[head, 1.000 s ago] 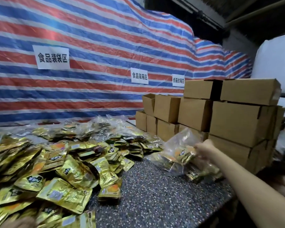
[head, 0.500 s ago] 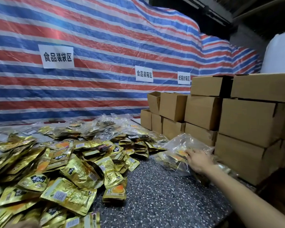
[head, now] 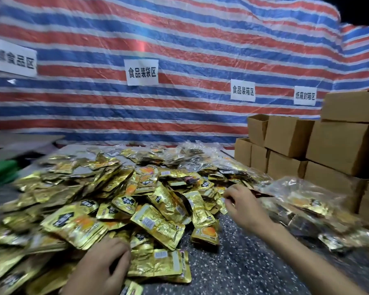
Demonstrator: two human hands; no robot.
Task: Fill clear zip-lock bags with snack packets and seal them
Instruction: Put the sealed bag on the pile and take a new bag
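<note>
Across the surface [head: 232, 262]: a broad heap of gold snack packets [head: 119, 199] is spread loose, with none of these bagged yet.
Done so far: clear zip-lock bags [head: 307, 201] already stuffed with packets are laid at the right, just beside the boxes, and more filled bags [head: 192, 154] are piled behind the heap. Whether their zips are pressed shut cannot be told.
Left to do: by the size of the heap, most of the filling and sealing is judged to remain.
Left hand [head: 102, 265]: laid on the nearest packets, the fingers bent down over them — whether a packet is gripped cannot be told.
Right hand [head: 245, 207]: held at the heap's right edge, between the loose packets and the filled bags, the fingers loosely curled with nothing seen in them.
Empty bag: none can be made out in either hand, so a fresh one would probably have to be fetched first.
Around: cardboard boxes [head: 285, 135] are stacked at the right against a striped tarpaulin [head: 179, 39], on which paper signs [head: 142, 72] are fixed. Something green [head: 0, 169] is blurred at the far left.
In the way: little bare surface is left — the filled bags crowd the right side, and loose packets could be knocked off the near edge.
</note>
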